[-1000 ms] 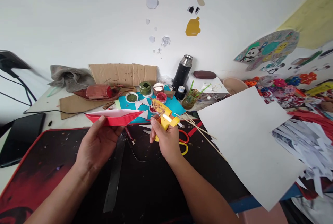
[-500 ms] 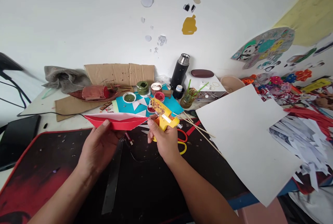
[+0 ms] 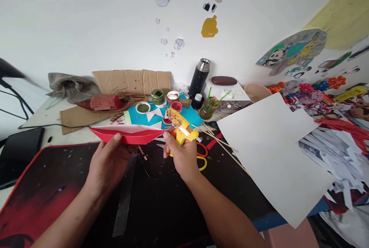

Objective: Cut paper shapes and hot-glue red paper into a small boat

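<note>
The red paper boat (image 3: pixel 134 136), white on its inner face, lies lengthwise across my head view, held in the air above the far edge of the black mat (image 3: pixel 164 209). My left hand (image 3: pixel 107 161) pinches it near the middle, thumb on the near side and the other fingers curled behind. Its right tip reaches the fingertips of my right hand (image 3: pixel 184 157); whether they touch I cannot tell. That hand is wrapped around a yellow glue gun (image 3: pixel 182 128), its stained front end pointing up and to the left. Beneath, partly hidden, I note scissors (image 3: pixel 205 162) with red and yellow handles and a pencil (image 3: pixel 143 153). Beyond lies a blue sheet (image 3: pixel 132 114) bearing white triangles and paint pots (image 3: pixel 158 98). To the right are thin sticks (image 3: pixel 227 146) and a large white sheet (image 3: pixel 273 156); a black flask (image 3: pixel 198 81) stands near the wall.
</note>
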`<state>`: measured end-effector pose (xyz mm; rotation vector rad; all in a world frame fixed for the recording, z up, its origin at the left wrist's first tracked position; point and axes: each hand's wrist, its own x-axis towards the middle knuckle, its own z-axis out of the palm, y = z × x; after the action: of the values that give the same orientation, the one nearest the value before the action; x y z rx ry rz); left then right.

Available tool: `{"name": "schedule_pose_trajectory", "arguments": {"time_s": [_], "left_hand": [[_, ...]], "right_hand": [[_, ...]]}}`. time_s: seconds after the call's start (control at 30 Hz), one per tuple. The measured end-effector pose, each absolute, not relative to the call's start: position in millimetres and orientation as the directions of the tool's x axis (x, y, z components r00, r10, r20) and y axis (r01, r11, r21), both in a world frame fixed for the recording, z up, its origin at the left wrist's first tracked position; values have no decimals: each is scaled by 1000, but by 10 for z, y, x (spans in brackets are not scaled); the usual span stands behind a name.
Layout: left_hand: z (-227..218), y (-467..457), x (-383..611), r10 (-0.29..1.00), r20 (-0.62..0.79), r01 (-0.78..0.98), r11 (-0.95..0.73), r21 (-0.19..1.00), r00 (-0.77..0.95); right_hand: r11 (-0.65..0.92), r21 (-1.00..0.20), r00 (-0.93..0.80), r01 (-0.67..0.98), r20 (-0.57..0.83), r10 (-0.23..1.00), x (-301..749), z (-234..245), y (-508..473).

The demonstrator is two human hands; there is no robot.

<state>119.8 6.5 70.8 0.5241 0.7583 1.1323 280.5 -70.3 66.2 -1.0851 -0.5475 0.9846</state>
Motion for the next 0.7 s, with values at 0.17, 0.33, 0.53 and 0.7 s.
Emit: {"name": "schedule_pose_trajectory", "arguments": {"time_s": [0.17, 0.33, 0.53, 0.7], "left_hand": [[688, 64, 1203, 969, -161, -562, 242, 791, 190], [677, 89, 1197, 957, -219, -570, 290, 769, 192], [740, 106, 1208, 926, -317, -585, 376, 719, 206], [811, 101, 1226, 895, -409, -588, 431, 684, 181]], "right_hand": [[123, -914, 493, -386, -92, 865, 2803, 662, -698], [109, -925, 470, -364, -81, 879, 2806, 667, -700], [110, -930, 460, -351, -69, 885, 2803, 643, -715], [114, -928, 440, -353, -58, 896, 2805, 641, -728]]}}
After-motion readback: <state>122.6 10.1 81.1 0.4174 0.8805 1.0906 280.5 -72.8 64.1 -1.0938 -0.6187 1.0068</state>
